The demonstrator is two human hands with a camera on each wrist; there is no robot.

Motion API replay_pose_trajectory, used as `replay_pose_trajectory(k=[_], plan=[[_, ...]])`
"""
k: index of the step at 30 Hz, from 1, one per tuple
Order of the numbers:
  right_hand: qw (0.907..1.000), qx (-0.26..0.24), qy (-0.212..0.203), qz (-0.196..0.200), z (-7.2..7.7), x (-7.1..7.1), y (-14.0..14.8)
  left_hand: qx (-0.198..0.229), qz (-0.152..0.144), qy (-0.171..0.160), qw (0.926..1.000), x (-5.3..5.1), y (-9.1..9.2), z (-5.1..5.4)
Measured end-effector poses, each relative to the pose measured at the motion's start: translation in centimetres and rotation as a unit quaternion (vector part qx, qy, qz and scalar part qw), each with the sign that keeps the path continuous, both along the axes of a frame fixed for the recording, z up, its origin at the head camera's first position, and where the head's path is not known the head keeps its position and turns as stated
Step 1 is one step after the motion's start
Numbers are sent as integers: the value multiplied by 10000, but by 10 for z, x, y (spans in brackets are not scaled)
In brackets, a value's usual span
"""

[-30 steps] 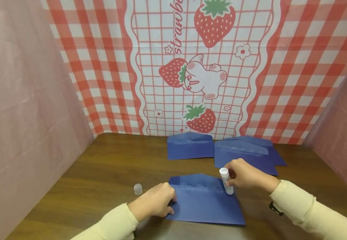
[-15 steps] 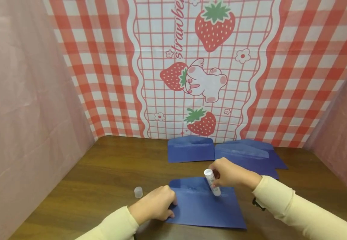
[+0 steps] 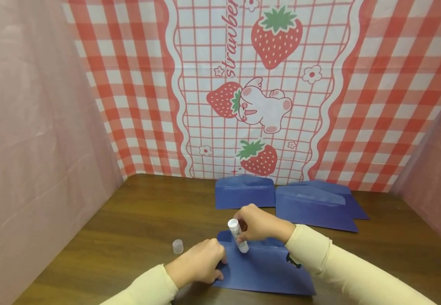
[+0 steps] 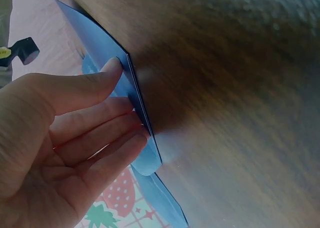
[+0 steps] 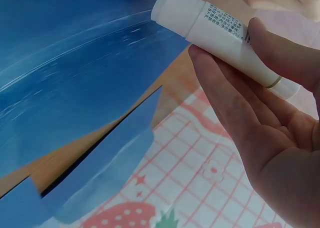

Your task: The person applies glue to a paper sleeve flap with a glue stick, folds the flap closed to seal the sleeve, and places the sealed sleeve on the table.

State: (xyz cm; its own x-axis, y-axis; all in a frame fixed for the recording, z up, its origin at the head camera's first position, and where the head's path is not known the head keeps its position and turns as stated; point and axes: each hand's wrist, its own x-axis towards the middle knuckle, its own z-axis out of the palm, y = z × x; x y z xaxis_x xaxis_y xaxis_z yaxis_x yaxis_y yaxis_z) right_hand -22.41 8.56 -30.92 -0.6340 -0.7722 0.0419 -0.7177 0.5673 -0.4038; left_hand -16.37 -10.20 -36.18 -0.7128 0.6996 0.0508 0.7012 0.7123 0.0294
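Observation:
A blue envelope (image 3: 266, 271) lies on the wooden table with its flap folded out toward the back. My left hand (image 3: 201, 260) rests its thumb and fingertips on the envelope's left edge, pressing it down; in the left wrist view, the fingers (image 4: 100, 118) are gently bent against the paper. In my right hand (image 3: 262, 224) a white glue stick (image 3: 238, 237) is pinched between thumb and fingers, tilted, its lower end at the flap's fold near the left side. Shiny streaks run along the fold in the right wrist view. Left of the envelope stands a small translucent cap (image 3: 178, 246).
Behind, one blue envelope (image 3: 245, 197) lies near the back edge. Two more, overlapping, are to its right, the front envelope (image 3: 312, 212) covering part of the rear one. A red-checked strawberry cloth (image 3: 148, 106) hangs behind the table, with pink cloth on both sides.
My right hand has moved the glue stick leftward along the fold, from the envelope's right end to near its left end. My left hand stays at the left edge.

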Motion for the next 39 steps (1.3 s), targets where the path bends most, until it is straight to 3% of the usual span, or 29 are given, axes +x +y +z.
replay_pose_trajectory(k=[11, 17, 30, 39], plan=[[9993, -68, 242, 276, -3, -4, -32, -6, 20, 89, 10000, 0, 3, -1], [9989, -115, 310, 318, -8, -4, -40, -39, 116, -64, 9999, 0, 3, 2], [9981, -454, 416, 49, -23, -3, -31, -47, 60, 108, 9999, 1, 2, 0], [9976, -645, 209, -117, -26, -1, -16, -60, 67, 79, 9999, 0, 3, 0]])
